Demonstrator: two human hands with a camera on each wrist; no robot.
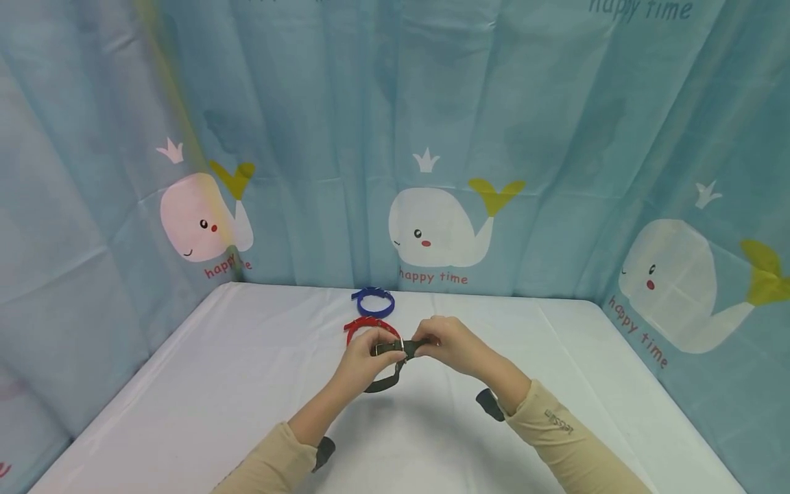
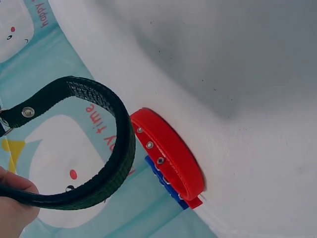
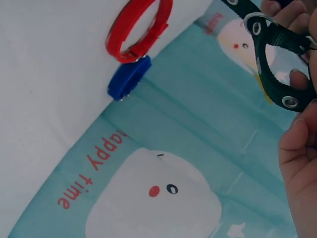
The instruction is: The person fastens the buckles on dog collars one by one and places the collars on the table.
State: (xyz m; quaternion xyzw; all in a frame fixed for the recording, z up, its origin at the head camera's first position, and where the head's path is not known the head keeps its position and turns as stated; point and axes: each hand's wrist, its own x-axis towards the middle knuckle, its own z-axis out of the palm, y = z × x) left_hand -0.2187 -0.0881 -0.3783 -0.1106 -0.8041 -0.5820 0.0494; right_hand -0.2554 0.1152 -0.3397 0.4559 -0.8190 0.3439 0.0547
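Both hands hold a dark green collar [image 1: 384, 385] with metal eyelets and a metal buckle, raised above the white table. The left hand [image 1: 363, 360] pinches the collar by its buckle end. On the other side, the right hand [image 1: 455, 345] pinches the strap's end. The rest of the collar hangs as a loop below the left hand. In the right wrist view, part of the green strap [image 3: 262, 64] bends into a small loop through the metal ring between the fingers. The left wrist view shows the collar's padded band [image 2: 128, 148] curving out from the left hand [image 2: 19, 206].
Behind the hands a red collar [image 1: 365, 320] lies on the white table [image 1: 247, 384], partly covered by the left hand. Farther back is a blue collar [image 1: 387, 310]. A blue curtain [image 1: 345, 137] with whale prints surrounds the table. Dark devices [image 1: 490, 405] sit at both wrists.
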